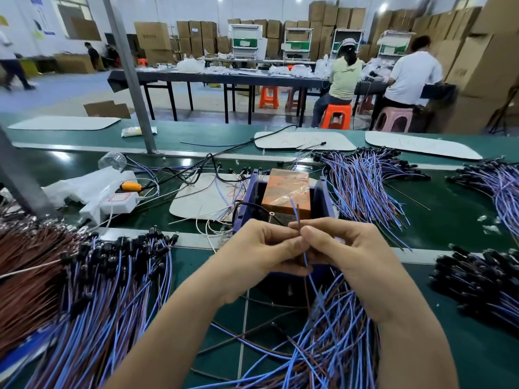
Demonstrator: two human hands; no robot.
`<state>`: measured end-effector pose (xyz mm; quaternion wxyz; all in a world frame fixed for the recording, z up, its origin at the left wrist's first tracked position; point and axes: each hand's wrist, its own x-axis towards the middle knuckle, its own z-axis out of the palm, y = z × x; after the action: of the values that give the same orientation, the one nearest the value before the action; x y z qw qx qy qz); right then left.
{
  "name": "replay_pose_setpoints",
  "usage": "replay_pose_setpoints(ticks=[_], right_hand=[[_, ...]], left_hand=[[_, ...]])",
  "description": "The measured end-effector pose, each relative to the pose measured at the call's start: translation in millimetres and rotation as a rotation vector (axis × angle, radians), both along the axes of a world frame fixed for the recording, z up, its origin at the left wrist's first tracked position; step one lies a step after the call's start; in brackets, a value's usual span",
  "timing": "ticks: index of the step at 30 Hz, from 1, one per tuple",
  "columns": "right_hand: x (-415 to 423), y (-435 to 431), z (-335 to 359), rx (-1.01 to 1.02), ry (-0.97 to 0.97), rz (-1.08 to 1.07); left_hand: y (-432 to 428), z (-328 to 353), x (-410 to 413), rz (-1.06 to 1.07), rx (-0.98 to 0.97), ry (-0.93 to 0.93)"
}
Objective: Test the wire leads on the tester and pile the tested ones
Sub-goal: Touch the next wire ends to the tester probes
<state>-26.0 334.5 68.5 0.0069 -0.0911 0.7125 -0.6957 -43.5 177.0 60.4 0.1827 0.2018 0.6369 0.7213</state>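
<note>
- Far left: a fat bundle of brown wires (25, 276) lying on the green table (449, 220).
- Right beside it, touching, is a big pile of blue-and-brown leads (112, 290), with the black connectors all at the top end.
- Behind that pile: a white power strip (118, 204) with an orange plug (131, 186) in it, some crumpled white plastic, and a clear bottle (112, 161) on its side.
- A white mat (202, 197) sits just left of the tester, with a few loose wires straggling over it.
- Left hand (261, 254): the fingers are curled in, pinching the wire lead (306, 263) from the left.
- The lead itself is one blue strand plus one brown one. It's held up off the table between both hands, its tips poke up above the fingertips, and the rest hangs down toward the loose leads below.
- The tester (286, 192) is directly behind the hands: a blue frame with an orange block inside, partly covered in clear film. I can't tell if the lead tips actually touch it.
- Right hand (345, 256): the thumb and fingers are pinching the same lead, right up against the left hand.
- Under the right forearm there's a messy heap of leads (331, 346).
- Right of the tester is a fanned-out pile of leads (362, 186), connectors pointing away.
- Far right: two more lead piles, one near (477, 282) and one further back (500, 186).
- Way in the back, two people sit on plastic stools at a long table, with cardboard boxes stacked behind them.
</note>
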Motion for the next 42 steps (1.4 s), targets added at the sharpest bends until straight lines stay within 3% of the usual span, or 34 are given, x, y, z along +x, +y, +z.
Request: replay_pose_setpoints(ticks=[9, 15, 25, 42], right_hand=[[-7, -5, -4, -0.021, 0.042, -0.137], [-13, 8, -8, -0.177, -0.046, -0.277], [-23, 24, -33, 0.282, -0.307, -0.194], [-26, 21, -36, 0.301, -0.321, -0.127]], left_hand=[[2, -1, -1, 0.048, -0.023, -0.045], [-8, 0, -9, 0.201, -0.117, -0.098], [-24, -6, -20, 0.258, -0.331, -0.083], [-32, -18, -28, 0.212, -0.530, -0.110]])
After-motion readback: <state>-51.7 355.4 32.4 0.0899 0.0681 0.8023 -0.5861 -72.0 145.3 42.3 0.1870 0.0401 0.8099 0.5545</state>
